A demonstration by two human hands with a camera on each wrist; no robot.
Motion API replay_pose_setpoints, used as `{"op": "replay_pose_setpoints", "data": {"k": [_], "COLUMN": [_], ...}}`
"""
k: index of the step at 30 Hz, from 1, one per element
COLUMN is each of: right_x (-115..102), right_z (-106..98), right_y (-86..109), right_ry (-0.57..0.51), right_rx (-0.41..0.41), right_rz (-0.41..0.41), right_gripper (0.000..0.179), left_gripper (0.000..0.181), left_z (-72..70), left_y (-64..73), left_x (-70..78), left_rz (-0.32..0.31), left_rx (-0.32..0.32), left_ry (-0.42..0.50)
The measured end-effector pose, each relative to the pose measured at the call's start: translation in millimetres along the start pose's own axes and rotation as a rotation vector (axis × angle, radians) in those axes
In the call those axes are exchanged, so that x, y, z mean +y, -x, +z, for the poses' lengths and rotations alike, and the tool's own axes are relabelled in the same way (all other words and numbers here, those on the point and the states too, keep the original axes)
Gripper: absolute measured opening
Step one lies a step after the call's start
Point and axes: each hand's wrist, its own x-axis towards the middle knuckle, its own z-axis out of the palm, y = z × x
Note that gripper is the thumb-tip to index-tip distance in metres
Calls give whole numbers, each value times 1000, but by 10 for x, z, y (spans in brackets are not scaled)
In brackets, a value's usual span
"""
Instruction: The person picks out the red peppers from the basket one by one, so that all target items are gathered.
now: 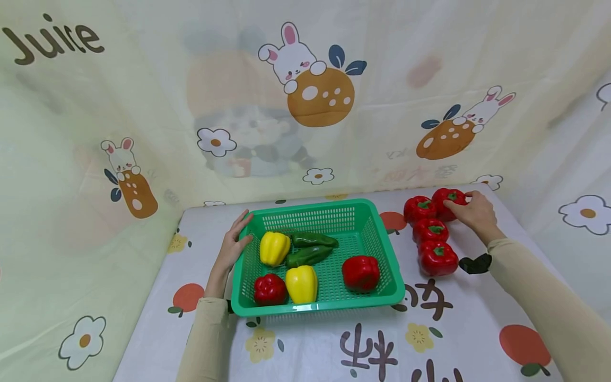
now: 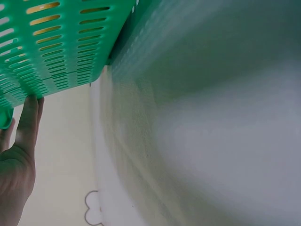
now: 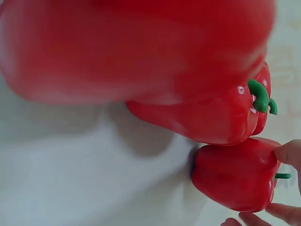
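At the far right of the table, my right hand (image 1: 477, 215) grips the back-right red bell pepper (image 1: 446, 211), thumb on one side and fingers on the other. That pepper (image 3: 235, 176) stands on the table against its neighbours in the right wrist view. Beside it are a back-left red bell pepper (image 1: 414, 213), a middle one (image 1: 425, 234) and a front one (image 1: 431, 265). My left hand (image 1: 231, 248) touches the left rim of a green plastic basket (image 1: 396, 281). In the left wrist view its straight fingers (image 2: 29, 120) lie against the basket's slotted outer wall.
Inside the basket lie two yellow bell peppers (image 1: 275, 249), two dark green peppers (image 1: 310, 255), a red bell pepper (image 1: 270, 290) at front left and another red bell pepper (image 1: 361, 274) at right. A printed cloth (image 1: 305, 350) covers the table; a curtain (image 1: 372, 154) hangs behind.
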Motion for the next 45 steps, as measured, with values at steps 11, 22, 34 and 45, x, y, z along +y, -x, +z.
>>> {"op": "replay_pose_setpoints", "data": {"k": [11,22,34,45], "right_x": [9,23,-180,-712], "right_z": [1,-33,-118,-73], "right_y": [27,47,231,646], "right_ry": [2,-18,18,83], "right_rx": [19,38,58,-12], "right_rz": [-47,-42,-160,-396], "right_gripper": [84,85,79,75], "left_gripper": [54,54,54,54], "left_z": [0,-5,-3,-6], "left_y": [6,18,38,6], "left_x": [5,-3,-17,-20], "left_rz": [11,11,5,17], "left_rx": [-2,-1,1,0], "left_ry": [6,2,9,5]}}
